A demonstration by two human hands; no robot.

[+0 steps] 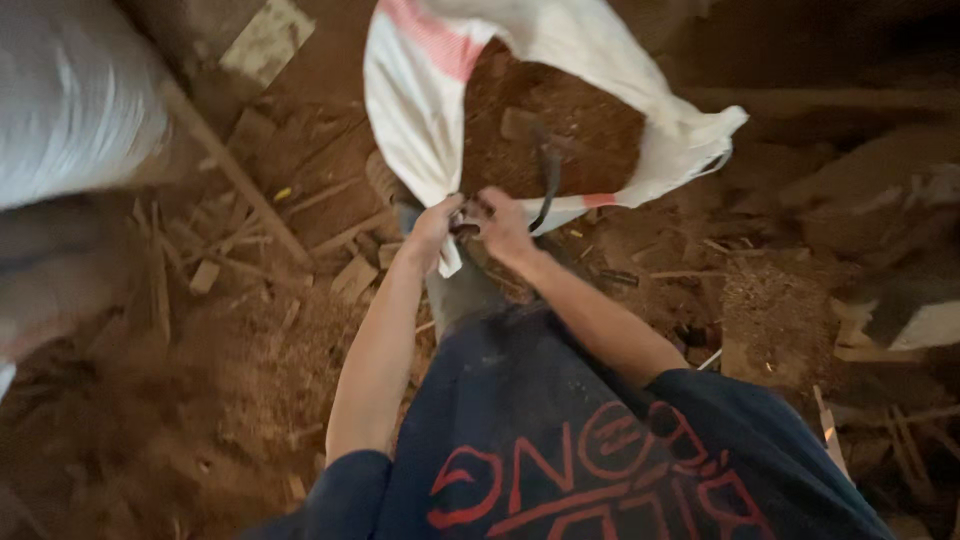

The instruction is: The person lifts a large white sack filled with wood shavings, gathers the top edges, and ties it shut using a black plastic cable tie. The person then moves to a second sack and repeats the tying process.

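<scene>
Gripping the near rim of the white woven sack (420, 110) with both hands, you stand over it and look straight down. Your left hand (436, 222) is clenched on the edge of the sack, fingers curled over the cloth where a corner of it hangs down just below your knuckles. Your right hand (503, 225) sits just beside the left, almost touching it, fingers closed on the same rim; something dark shows between the two hands, and the blur makes it hard to tell what it is. The sack lies open in front of you at the top middle of the view, its mouth spread wide, with a pink stripe (437, 42) along the far left edge. Inside it is a load of brown sawdust (575, 120) with a flat wood offcut (518, 122) lying on top. A dark strap (550, 175) runs from the sawdust down over the near rim, just right of your right hand. The floor (200, 400) around you is brown with sawdust and strewn with wood scraps (352, 277) and thin sticks. A long wooden pole (235, 170) slants across the ground on the left, and a second pale sack (70, 100) bulges at the upper left corner.
</scene>
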